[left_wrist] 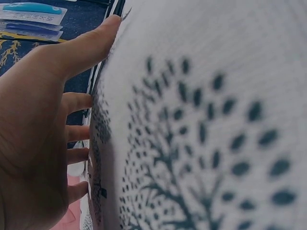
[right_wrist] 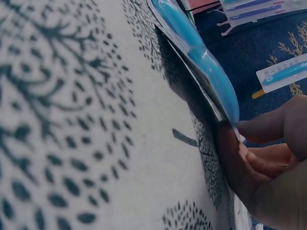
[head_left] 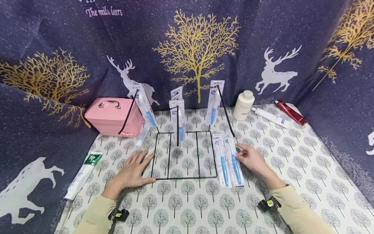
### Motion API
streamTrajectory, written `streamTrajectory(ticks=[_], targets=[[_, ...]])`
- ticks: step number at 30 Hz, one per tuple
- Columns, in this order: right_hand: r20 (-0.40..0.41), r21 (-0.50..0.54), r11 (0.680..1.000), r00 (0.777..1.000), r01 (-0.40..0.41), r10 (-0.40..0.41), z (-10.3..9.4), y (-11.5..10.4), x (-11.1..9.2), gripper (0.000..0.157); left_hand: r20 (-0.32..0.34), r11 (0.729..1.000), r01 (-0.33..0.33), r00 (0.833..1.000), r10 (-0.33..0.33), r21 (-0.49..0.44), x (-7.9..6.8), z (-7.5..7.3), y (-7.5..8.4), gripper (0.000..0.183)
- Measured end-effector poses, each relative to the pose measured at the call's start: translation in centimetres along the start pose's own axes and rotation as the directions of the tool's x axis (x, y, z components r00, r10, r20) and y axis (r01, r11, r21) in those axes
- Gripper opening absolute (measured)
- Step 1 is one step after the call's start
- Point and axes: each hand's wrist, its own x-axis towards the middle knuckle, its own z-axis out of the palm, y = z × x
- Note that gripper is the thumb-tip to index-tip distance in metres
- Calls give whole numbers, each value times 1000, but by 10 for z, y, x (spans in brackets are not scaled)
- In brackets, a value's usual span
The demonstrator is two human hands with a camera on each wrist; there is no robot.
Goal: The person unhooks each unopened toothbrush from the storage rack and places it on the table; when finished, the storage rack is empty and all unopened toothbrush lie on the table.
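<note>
My right hand [head_left: 253, 160] pinches the right edge of a blue toothbrush in clear packaging [head_left: 234, 159]; thumb and finger meet at its edge in the right wrist view. A second packaged toothbrush [head_left: 223, 164] lies alongside to the left, on the cloth. My left hand [head_left: 132, 170] rests with fingers spread on the table, thumb and fingertips near the left side of a black wire rack [head_left: 187, 178]. From the rack's hooks hang more packaged toothbrushes: one on the left [head_left: 146, 109], several in the middle [head_left: 180, 122], one on the right [head_left: 214, 102].
A pink case [head_left: 112, 118] stands behind on the left, with a small clear packet [head_left: 142, 136] beside it. A green-and-white tube [head_left: 83, 175] lies far left. At the back right are a white bottle [head_left: 243, 105], a white tube [head_left: 270, 117] and a red tube [head_left: 290, 112].
</note>
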Motion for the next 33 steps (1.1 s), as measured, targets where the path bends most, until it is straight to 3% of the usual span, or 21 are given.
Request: streamTrajectory(ticks=[4,9,14,23,33], targets=[[1,-15,1000,1000,-4,4,0,-1,-1,57,-12,1000,-5,1000,5,0,0,0,0,100],[-44,-136,990,998,28,-34,-1,-1,-1,43,13,1000,9,1000,-9,0,0,1,0,100],[-64,-180,983,997,35,-47,-1,-3,-1,36,16,1000,11,1000,-11,3,1,1,-1,100],[-77,-152,988,996,30,-42,-2,-4,-3,30,26,1000,17,1000,-16,-13,0,1,0,100],[-207,-71,986,965,150,-161,-14,-18,4,27,12,1000,13,1000,-13,-9,-2,0,1,99]])
